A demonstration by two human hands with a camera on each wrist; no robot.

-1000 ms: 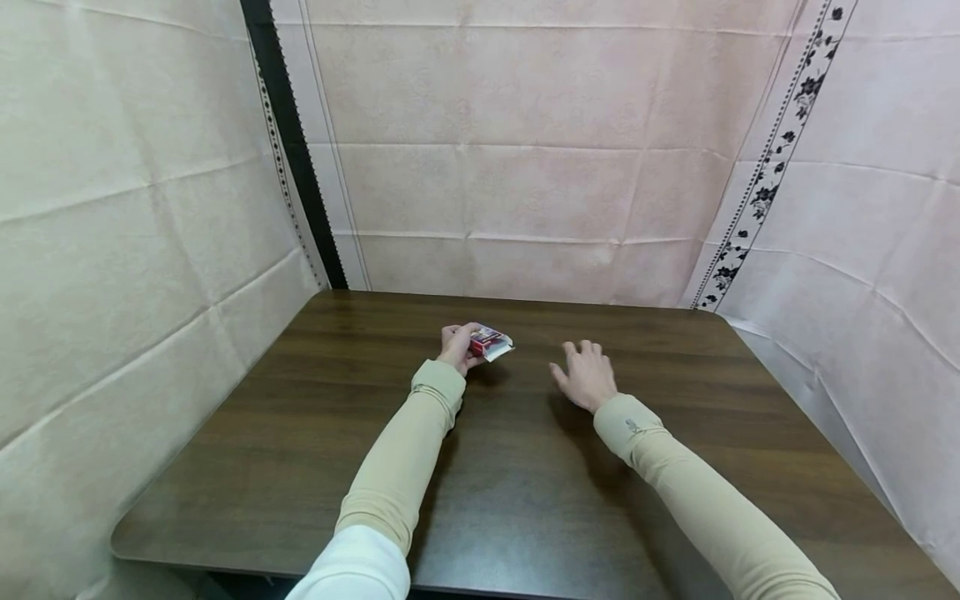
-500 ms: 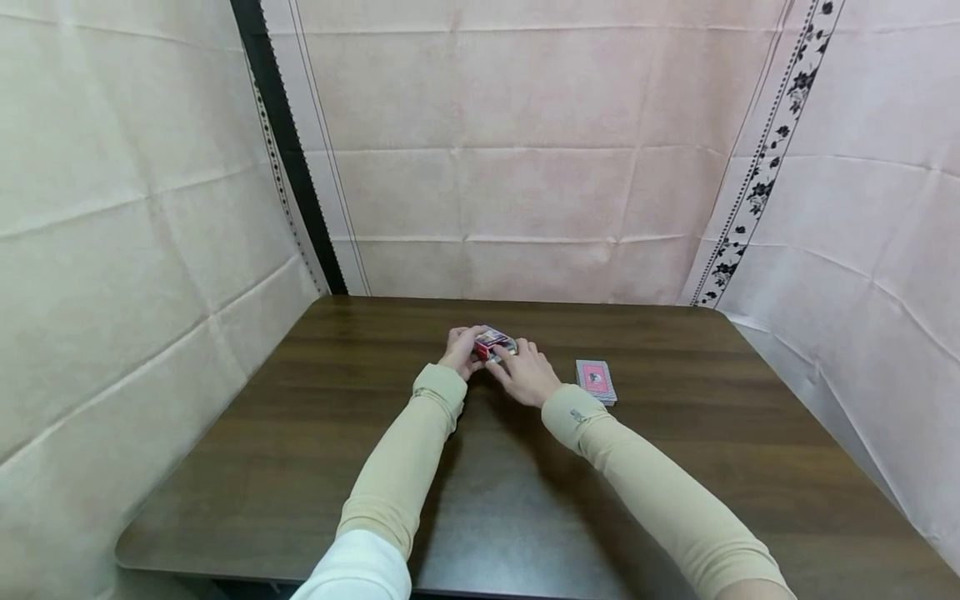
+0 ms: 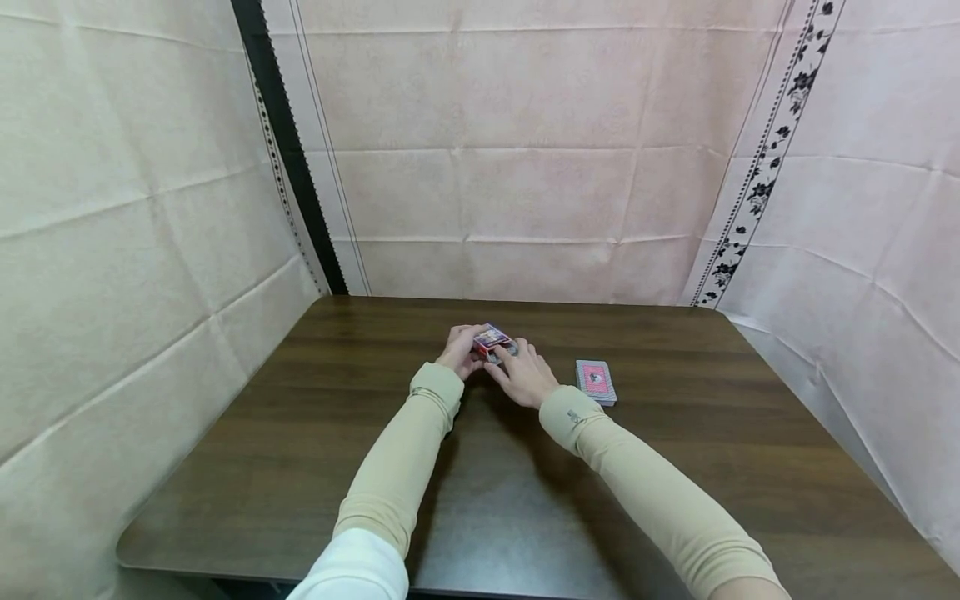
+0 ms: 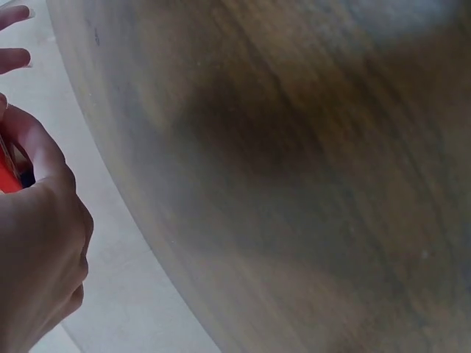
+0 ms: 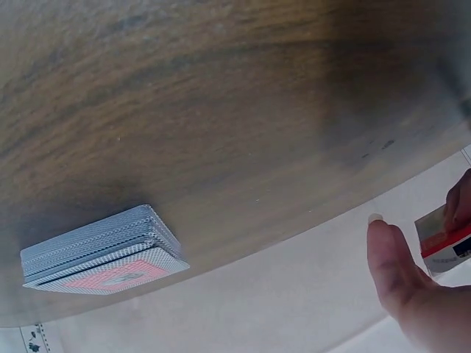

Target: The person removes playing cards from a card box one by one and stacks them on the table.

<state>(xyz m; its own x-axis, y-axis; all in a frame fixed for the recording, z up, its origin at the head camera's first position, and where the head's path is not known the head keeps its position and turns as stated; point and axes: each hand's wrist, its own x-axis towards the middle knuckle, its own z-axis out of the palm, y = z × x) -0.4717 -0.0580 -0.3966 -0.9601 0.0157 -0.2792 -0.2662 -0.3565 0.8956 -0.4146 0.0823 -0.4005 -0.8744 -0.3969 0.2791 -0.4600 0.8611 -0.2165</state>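
In the head view, my left hand (image 3: 461, 348) grips a small red card box (image 3: 491, 336) with a printed top, held above the far middle of the table. My right hand (image 3: 527, 373) is at the box's right end, its fingertips touching there and hiding part of it. The right wrist view has the right thumb (image 5: 394, 268) straight, beside the box (image 5: 445, 243). Only a sliver of red box (image 4: 9, 173) shows past the left hand (image 4: 44, 213) in the left wrist view. A stacked deck of playing cards (image 3: 596, 381), pink and grey backs up, lies right of the right hand.
The dark wooden table (image 3: 300, 467) has rounded corners. Pale cloth (image 3: 525, 192) hangs behind it and along both sides. A black vertical strip (image 3: 292, 150) stands at the back left corner.
My right hand has moved left to the box's end, bringing the deck it was covering into view. The box's pale open flap is now partly hidden by fingers. My left hand has barely moved.
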